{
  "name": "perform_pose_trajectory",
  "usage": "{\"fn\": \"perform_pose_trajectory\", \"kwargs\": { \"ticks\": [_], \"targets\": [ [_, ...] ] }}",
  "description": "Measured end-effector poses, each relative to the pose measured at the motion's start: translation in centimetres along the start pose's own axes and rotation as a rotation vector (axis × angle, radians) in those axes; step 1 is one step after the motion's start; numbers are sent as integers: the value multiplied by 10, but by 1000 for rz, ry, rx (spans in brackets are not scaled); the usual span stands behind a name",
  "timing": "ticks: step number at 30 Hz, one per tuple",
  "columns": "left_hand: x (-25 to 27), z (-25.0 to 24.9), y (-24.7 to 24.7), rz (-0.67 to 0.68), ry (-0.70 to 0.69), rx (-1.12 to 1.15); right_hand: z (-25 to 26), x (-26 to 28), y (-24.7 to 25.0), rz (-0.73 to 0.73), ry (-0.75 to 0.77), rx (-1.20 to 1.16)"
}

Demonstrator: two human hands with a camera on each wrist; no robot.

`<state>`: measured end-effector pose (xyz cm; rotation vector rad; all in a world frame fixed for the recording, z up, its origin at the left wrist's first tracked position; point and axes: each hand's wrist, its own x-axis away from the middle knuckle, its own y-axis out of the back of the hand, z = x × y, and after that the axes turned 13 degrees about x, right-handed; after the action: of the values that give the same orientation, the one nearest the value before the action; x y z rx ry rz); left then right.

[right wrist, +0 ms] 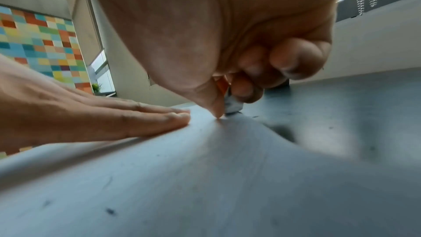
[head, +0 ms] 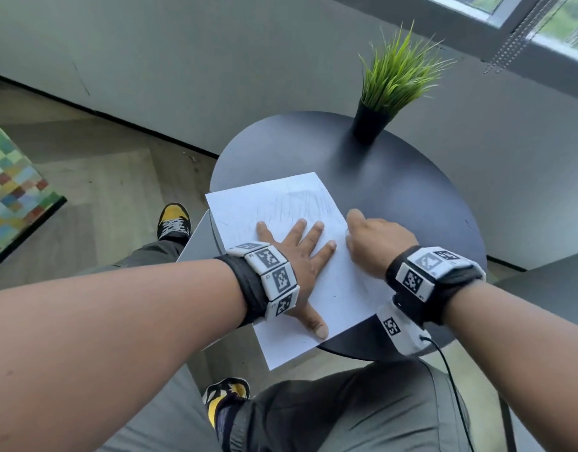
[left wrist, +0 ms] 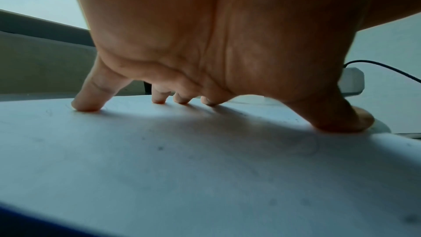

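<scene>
A white rectangular sheet of paper lies flat on the round, matte dark-grey surface. Its long axis runs from near to far, with the far end leaning a little to the left. Its short far edge faces the wall, and its near left corner juts out past the rim of the surface. The sheet is thin and smooth. Faint grey pencil scribbles cover its far half.

The left hand lies on the middle of the sheet. Its grip is released: the fingers are straight and spread, pointing far and right, and the thumb points near. The left wrist view shows the fingertips and thumb pressed down on the paper.

The right hand is at the sheet's right long edge, just beside the left hand's fingers. Its grip is closed on a small whitish-grey eraser block with an orange sleeve, pinched between thumb and curled fingers. The block's lower end touches the paper where it meets the bare surface.

At the far side of the surface, well apart from the sheet, stands a tapered black pot holding spiky green grass. Both wrists wear black straps with white blocks that carry square black-and-white markers.
</scene>
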<state>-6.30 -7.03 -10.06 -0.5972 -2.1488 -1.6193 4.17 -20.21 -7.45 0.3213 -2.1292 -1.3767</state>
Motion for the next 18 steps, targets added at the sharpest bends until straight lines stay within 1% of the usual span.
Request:
{"fn": "perform_pose_trajectory", "kwargs": {
  "ticks": [2, 5, 7, 9, 13, 15, 18],
  "targets": [
    [0, 0, -1, 0, -2, 1, -1, 5, 0, -14, 36, 3],
    [-1, 1, -1, -10, -4, 10, 12, 50, -10, -7, 125, 31],
    [0, 0, -2, -9, -6, 7, 18, 66, -16, 18, 176, 47],
    [-1, -1, -1, -7, -4, 0, 16, 50, -12, 12, 136, 24],
    [-2, 0, 0, 0, 10, -4, 1, -5, 9, 55, -32, -81],
    [-1, 0, 0, -1, 6, -3, 4, -1, 10, 73, -27, -95],
    [0, 1, -1, -5, -1, 9, 15, 38, -5, 74, 59, -23]
  ]
}}
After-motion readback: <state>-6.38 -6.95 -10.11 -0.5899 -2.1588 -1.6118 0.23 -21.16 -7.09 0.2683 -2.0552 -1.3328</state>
